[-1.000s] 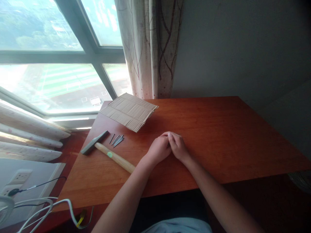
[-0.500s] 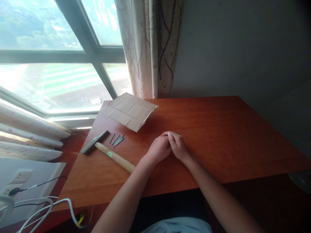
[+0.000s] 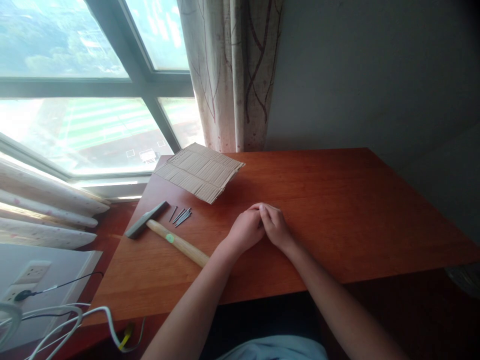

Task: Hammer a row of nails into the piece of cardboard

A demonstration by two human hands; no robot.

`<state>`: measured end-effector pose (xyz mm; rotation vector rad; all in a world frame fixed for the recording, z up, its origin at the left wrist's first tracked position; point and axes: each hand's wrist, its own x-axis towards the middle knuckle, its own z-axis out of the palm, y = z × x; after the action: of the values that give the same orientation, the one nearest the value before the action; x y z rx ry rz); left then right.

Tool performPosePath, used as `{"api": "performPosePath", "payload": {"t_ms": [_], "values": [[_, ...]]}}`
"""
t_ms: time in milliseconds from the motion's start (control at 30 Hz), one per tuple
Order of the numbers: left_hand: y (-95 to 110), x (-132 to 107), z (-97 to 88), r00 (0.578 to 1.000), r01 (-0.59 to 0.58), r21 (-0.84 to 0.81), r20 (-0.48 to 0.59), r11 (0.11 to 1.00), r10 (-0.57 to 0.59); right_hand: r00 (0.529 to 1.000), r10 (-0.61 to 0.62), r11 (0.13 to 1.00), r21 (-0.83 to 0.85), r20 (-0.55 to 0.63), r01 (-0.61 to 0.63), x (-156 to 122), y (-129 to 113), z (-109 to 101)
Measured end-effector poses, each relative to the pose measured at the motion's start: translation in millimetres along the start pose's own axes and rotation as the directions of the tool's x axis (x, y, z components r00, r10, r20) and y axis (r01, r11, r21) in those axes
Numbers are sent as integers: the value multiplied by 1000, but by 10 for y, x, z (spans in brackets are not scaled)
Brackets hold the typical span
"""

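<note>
My left hand (image 3: pixel 245 231) and my right hand (image 3: pixel 275 226) are clasped together on the wooden table, fingers folded and touching. Neither hand shows any object in it, though the space between the palms is hidden. To the left lies a hammer (image 3: pixel 183 246) with a steel head and a wooden handle bearing a green sticker; my left forearm covers the handle's end. Several steel nails (image 3: pixel 182 217) rest beside the hammer head, one slightly apart from the others. Behind them is a flat piece of corrugated cardboard (image 3: pixel 202 171), its near right corner raised off the tabletop.
The reddish-brown table (image 3: pixel 337 210) has its near edge just in front of my body. A window (image 3: pixel 93 130) and curtains (image 3: pixel 232 75) stand behind and to the left. White cables (image 3: pixel 93 311) and a wall socket (image 3: pixel 33 272) are at the lower left.
</note>
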<state>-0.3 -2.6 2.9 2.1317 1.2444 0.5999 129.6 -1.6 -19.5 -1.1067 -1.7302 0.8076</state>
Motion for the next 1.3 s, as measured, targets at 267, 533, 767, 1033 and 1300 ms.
{"api": "performPosePath", "payload": {"t_ms": [267,533,767,1033,1300], "values": [[-12,2,9,1000,-7,-2,-4,1000,7,1000,2,1000,4,-1,-2,-1,21,4],[10,9,-7,1000,8,11,6,1000,-8,1000,11,1000,14,0,-11,-2,-7,0],[-3,-4,-3,1000,-13,-2,-11,1000,13,1000,9,1000,16,0,-9,4,-11,1],[0,9,-1,1000,0,-9,0,1000,0,1000,5,1000,6,0,-5,-4,40,16],[11,3,-5,1000,10,0,10,1000,-10,1000,1,1000,17,0,-1,-6,25,7]]}}
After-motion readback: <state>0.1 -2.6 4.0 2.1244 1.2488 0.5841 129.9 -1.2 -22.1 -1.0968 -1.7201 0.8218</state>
